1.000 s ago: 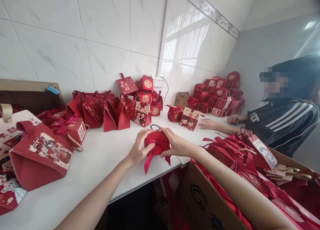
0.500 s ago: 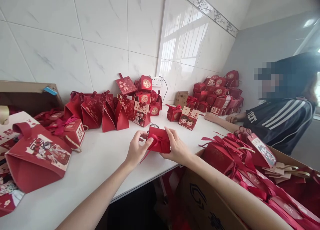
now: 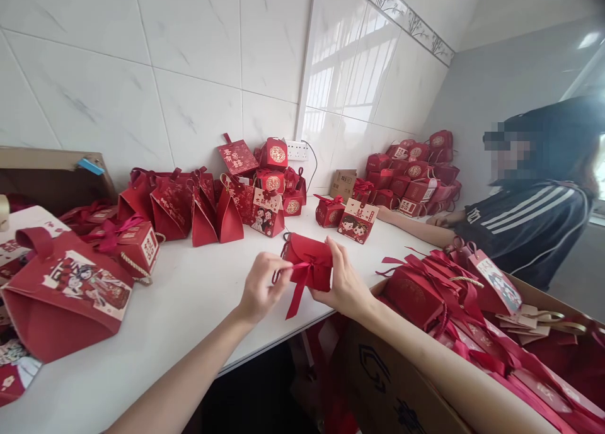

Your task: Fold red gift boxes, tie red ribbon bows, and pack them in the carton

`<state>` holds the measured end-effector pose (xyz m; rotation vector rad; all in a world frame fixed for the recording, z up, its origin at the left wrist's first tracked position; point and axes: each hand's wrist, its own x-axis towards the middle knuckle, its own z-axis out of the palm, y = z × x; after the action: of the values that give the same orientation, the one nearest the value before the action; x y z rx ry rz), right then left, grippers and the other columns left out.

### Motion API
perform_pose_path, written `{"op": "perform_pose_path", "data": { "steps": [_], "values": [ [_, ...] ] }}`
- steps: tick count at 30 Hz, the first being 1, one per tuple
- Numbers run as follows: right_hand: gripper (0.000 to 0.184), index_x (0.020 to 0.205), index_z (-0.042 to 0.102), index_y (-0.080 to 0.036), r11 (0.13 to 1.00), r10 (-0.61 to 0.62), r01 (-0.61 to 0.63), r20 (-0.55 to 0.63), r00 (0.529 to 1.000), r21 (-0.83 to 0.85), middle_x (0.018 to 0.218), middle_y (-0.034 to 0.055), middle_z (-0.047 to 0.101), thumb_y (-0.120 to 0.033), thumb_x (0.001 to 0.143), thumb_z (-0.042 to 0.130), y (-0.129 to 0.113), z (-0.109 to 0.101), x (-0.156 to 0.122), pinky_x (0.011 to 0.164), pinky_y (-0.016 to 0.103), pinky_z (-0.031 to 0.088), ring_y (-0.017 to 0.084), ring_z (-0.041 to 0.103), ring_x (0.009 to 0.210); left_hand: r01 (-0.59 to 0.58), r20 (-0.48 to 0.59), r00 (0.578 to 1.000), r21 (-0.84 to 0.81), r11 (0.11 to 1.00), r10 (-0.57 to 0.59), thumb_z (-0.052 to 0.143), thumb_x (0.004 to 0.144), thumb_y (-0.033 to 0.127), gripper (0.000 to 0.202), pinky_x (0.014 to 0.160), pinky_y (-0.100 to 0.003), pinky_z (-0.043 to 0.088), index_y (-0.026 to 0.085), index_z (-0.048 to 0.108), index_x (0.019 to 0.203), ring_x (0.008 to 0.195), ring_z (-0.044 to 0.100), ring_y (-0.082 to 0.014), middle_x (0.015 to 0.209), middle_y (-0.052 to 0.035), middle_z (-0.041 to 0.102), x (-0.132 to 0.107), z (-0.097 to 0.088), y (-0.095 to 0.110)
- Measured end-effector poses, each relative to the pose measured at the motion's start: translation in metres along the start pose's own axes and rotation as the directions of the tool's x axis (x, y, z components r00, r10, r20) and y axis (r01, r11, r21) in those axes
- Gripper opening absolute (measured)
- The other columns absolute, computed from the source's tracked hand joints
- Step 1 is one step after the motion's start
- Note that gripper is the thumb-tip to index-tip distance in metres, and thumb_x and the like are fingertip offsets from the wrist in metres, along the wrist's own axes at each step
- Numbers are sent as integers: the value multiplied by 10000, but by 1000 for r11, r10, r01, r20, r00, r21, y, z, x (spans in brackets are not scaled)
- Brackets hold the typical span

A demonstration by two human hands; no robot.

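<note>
A small red gift box with a dark cord handle is held over the front of the white table, tilted so its ribbon side faces me. My right hand grips it from the right, thumb along the top edge and fingers beneath. At the box's left side, my left hand pinches a loop of the red ribbon between thumb and fingertips. The ribbon is knotted at the middle of the box, and one tail hangs below its lower edge.
Red gift boxes stand along the wall, with another pile farther right. A large red box is at the left. On my right, a carton holds ribboned boxes. A person in a dark striped jacket sits beyond, an arm on the table.
My left hand has drawn back left from the box and now pinches the ribbon. The box has shifted slightly right, and the ribbon tail hangs lower. The other person's arm moved slightly.
</note>
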<state>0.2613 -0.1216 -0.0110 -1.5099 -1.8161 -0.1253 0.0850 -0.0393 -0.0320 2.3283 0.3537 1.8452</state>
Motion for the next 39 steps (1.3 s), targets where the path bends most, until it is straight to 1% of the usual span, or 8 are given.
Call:
{"op": "perform_pose_path", "data": {
  "steps": [3, 9, 12, 18, 22, 24, 29, 39],
  "values": [
    [795, 1323, 271, -162, 918, 238, -245, 61, 969, 313, 1232, 156, 450, -291, 628, 634, -11, -29, -2, 957, 461, 415, 291, 484, 1130, 433, -167, 883, -73, 899, -439, 433, 860, 234, 122, 678, -257, 447, 195, 537, 809, 763, 535, -142, 811, -24, 545, -1, 0, -10],
    [478, 1059, 531, -170, -108, 484, -720, 669, 563, 685, 902, 85, 665, -535, 760, 451, -23, -89, -19, 842, 439, 473, 259, 623, 904, 775, -64, 610, -160, 611, -790, 479, 748, 346, 173, 616, -267, 430, 196, 565, 747, 659, 513, -146, 774, -9, 565, 1, 3, -25],
    [401, 930, 580, -185, -301, 454, -685, 732, 508, 663, 785, 56, 682, -521, 799, 403, -26, -102, -33, 812, 404, 484, 235, 644, 832, 809, -71, 537, -239, 537, -841, 503, 703, 353, 178, 583, -260, 423, 192, 573, 734, 611, 498, -137, 704, 4, 544, 3, 5, -29],
    [532, 927, 596, -179, 7, 683, -767, 557, 472, 641, 747, 90, 677, -610, 791, 315, -16, -117, -55, 712, 414, 506, 273, 651, 783, 832, -113, 450, -308, 462, -886, 516, 685, 363, 190, 556, -256, 425, 189, 576, 733, 584, 490, -132, 648, 18, 527, 2, 2, -37],
    [551, 1097, 525, -206, 704, 681, -661, 17, 732, 260, 995, 111, 652, -615, 741, 430, -1, -147, -63, 797, 443, 477, 304, 607, 940, 839, -74, 465, -281, 466, -882, 514, 680, 366, 193, 554, -251, 425, 189, 581, 715, 594, 496, -131, 673, 13, 541, 2, 3, -35],
    [604, 1165, 472, -214, 846, 481, -507, -176, 859, -167, 1094, 125, 604, -598, 701, 520, 2, -158, -66, 844, 459, 443, 319, 569, 998, 840, -49, 480, -261, 475, -876, 504, 677, 370, 202, 557, -252, 424, 187, 584, 707, 596, 497, -133, 673, 9, 539, 3, 4, -32],
    [610, 1170, 473, -151, 612, 327, -334, -155, 932, -717, 1020, 170, 595, -597, 753, 465, -3, -139, -78, 821, 496, 409, 342, 569, 943, 863, 28, 476, -208, 461, -879, 498, 668, 380, 210, 554, -251, 413, 189, 583, 694, 596, 481, -135, 673, 6, 529, 4, 5, -28],
    [817, 1192, 451, -29, 358, 683, -353, -15, 730, -865, 667, 142, 650, -721, 770, 351, -9, -95, -81, 757, 495, 408, 354, 652, 745, 871, 87, 478, -176, 458, -874, 503, 663, 411, 240, 563, -257, 414, 189, 583, 702, 612, 481, -145, 670, 3, 519, 1, 5, -30]
  ]
}}
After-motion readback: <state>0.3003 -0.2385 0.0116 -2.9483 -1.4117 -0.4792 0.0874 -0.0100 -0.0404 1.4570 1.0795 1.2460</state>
